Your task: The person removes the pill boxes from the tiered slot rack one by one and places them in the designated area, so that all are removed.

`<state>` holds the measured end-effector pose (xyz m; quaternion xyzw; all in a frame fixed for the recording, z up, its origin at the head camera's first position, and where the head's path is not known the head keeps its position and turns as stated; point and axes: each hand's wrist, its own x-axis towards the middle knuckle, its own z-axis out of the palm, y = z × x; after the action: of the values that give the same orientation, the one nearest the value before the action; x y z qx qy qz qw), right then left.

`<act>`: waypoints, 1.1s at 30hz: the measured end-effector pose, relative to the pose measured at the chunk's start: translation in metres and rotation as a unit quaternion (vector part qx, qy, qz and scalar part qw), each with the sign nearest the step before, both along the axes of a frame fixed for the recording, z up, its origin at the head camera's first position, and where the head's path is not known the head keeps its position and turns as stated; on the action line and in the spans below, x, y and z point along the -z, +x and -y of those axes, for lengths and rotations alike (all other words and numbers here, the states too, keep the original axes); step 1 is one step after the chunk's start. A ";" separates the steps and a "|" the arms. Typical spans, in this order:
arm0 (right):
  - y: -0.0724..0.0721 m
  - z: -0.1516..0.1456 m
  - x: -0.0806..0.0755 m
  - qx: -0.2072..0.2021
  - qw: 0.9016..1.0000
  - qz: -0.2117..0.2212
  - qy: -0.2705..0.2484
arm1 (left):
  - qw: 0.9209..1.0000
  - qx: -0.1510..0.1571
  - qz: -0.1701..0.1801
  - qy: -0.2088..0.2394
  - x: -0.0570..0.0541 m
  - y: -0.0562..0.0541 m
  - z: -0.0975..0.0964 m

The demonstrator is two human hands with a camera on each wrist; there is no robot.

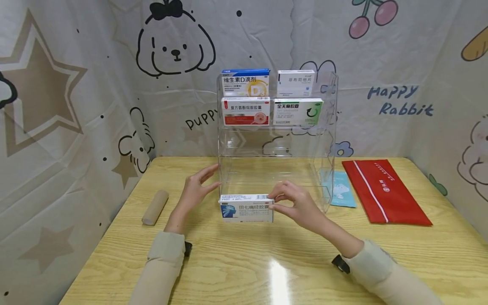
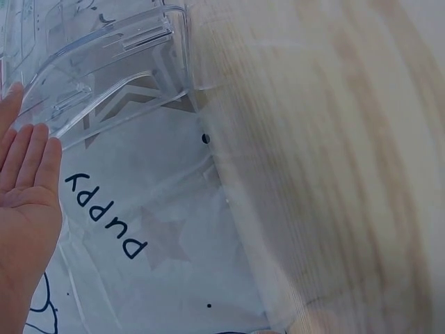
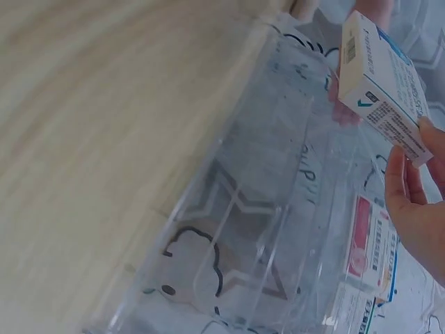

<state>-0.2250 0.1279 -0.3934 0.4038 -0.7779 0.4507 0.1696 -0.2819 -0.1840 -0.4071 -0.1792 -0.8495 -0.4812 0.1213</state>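
Between thumb and fingers my right hand (image 1: 299, 204) pinches the right end of a white medicine box (image 1: 247, 210) with a blue head picture. In the right wrist view this medicine box (image 3: 386, 87) shows its printed end and side. It overlaps the lower front left of a clear tiered display rack (image 1: 274, 163). My left hand (image 1: 196, 186) is beside the rack's left side, fingers extended, fingertips right at the clear wall. The left wrist view shows the left hand (image 2: 28, 209) with straight fingers by the rack's edge (image 2: 104, 42).
The upper rack tiers hold a vitamin D box (image 1: 244, 84), a white box (image 1: 295, 84), a red-and-white box (image 1: 245, 112) and a green-and-white box (image 1: 298, 112). A cardboard tube (image 1: 155, 207) lies left; a blue packet (image 1: 342, 190) and red pouch (image 1: 386, 192) lie right.
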 end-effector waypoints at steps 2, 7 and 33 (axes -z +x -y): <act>0.002 0.002 0.003 -0.004 1.000 0.014 0.013 | 1.000 -0.001 -0.003 -0.004 0.000 0.000 0.001; 0.008 0.006 0.008 -0.010 0.998 0.056 0.041 | 1.000 0.002 -0.008 -0.005 0.001 -0.001 0.002; -0.001 0.016 0.019 0.008 0.970 0.214 0.117 | 1.000 0.007 0.004 0.005 0.002 -0.002 0.003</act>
<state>-0.2258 0.1120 -0.4120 0.3087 -0.8465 0.4313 -0.0457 -0.2836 -0.1875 -0.4090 -0.1824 -0.8461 -0.4873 0.1158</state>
